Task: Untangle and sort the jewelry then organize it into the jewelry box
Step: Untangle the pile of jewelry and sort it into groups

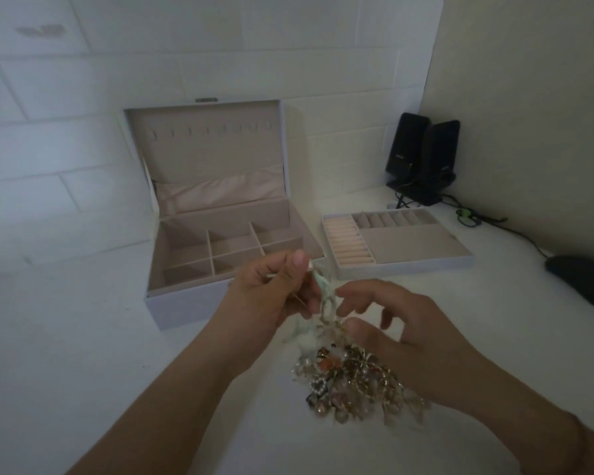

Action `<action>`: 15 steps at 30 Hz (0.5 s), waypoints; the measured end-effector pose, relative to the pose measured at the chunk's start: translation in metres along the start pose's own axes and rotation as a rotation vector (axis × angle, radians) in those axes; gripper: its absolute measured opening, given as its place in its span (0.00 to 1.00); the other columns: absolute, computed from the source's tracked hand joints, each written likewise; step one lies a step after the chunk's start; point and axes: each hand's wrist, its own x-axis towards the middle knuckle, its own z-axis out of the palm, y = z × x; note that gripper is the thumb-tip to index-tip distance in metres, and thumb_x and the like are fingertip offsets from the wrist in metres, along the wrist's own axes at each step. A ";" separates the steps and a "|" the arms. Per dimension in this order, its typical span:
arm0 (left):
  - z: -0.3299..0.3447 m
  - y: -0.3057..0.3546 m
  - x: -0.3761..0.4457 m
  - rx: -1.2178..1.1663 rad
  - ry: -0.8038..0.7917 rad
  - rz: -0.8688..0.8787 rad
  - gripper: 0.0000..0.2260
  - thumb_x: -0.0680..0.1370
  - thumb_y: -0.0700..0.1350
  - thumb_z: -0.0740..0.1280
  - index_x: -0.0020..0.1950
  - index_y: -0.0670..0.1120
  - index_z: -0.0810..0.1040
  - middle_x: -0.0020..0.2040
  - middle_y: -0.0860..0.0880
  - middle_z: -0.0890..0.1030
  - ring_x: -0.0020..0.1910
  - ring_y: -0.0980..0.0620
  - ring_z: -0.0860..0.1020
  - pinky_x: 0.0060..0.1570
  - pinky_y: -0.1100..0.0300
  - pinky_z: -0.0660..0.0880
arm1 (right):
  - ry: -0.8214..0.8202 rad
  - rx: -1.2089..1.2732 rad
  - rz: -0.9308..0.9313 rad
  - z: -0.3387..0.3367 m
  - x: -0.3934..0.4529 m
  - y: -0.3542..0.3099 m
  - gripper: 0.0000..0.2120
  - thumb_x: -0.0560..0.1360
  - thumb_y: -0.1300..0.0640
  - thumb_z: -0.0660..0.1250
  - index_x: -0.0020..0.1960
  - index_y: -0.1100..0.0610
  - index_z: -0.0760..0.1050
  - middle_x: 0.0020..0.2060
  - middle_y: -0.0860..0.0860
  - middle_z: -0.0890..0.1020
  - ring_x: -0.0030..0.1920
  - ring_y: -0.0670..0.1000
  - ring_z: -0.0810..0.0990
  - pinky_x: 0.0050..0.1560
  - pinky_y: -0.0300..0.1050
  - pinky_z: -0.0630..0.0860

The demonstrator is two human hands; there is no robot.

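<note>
Dim light falls on a white brick wall [66, 114] behind a white table [83, 337].

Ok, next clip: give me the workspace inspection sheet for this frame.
Surface: white table, dim light.
Job's things: open jewelry box, compartments look empty; removable tray beside it to the right; tangled jewelry pile near the hands; pale green strand lifted from it.
Clutter: two black speakers; dark object at right edge.
Grippers: left hand pinches the strand; right hand fingers curled at the tangle, grip unclear.
Cables: speaker cable along the wall.
Surroundings: white brick wall.
</note>
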 end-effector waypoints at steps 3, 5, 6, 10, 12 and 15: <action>0.003 0.000 0.001 -0.118 0.004 -0.050 0.20 0.75 0.53 0.65 0.42 0.35 0.77 0.33 0.43 0.79 0.31 0.49 0.77 0.35 0.60 0.75 | 0.019 0.067 0.013 0.007 -0.002 -0.003 0.17 0.68 0.32 0.63 0.53 0.38 0.75 0.44 0.36 0.80 0.47 0.42 0.79 0.40 0.33 0.71; 0.004 0.001 0.000 -0.180 0.011 -0.082 0.17 0.74 0.55 0.67 0.38 0.41 0.80 0.34 0.43 0.79 0.31 0.49 0.77 0.35 0.59 0.76 | 0.019 0.088 0.018 0.008 -0.002 -0.004 0.14 0.68 0.35 0.65 0.50 0.39 0.76 0.42 0.35 0.82 0.45 0.42 0.80 0.40 0.31 0.70; 0.005 0.001 0.000 -0.199 0.013 -0.094 0.16 0.75 0.55 0.67 0.34 0.44 0.80 0.34 0.43 0.79 0.30 0.50 0.77 0.35 0.60 0.77 | 0.020 0.076 0.017 0.007 -0.002 -0.004 0.11 0.69 0.37 0.66 0.49 0.39 0.76 0.42 0.35 0.82 0.46 0.41 0.79 0.41 0.29 0.69; 0.009 0.002 0.001 -0.263 0.008 -0.116 0.18 0.76 0.52 0.62 0.29 0.48 0.79 0.34 0.45 0.79 0.30 0.51 0.78 0.35 0.61 0.77 | 0.087 0.114 0.092 0.007 -0.001 -0.002 0.04 0.72 0.52 0.71 0.42 0.42 0.79 0.38 0.40 0.83 0.41 0.41 0.79 0.38 0.30 0.70; 0.010 0.002 0.001 -0.317 0.007 -0.144 0.21 0.76 0.52 0.59 0.27 0.47 0.79 0.33 0.46 0.79 0.29 0.52 0.77 0.34 0.62 0.77 | 0.114 0.150 0.136 0.007 0.000 -0.003 0.04 0.73 0.53 0.70 0.44 0.44 0.78 0.39 0.39 0.83 0.41 0.42 0.80 0.36 0.35 0.72; 0.014 0.003 0.000 -0.364 0.021 -0.194 0.19 0.75 0.52 0.60 0.30 0.43 0.80 0.32 0.45 0.79 0.27 0.52 0.77 0.31 0.62 0.78 | 0.085 0.304 0.162 0.005 0.002 -0.004 0.06 0.76 0.52 0.66 0.51 0.44 0.77 0.44 0.39 0.84 0.38 0.44 0.81 0.36 0.43 0.74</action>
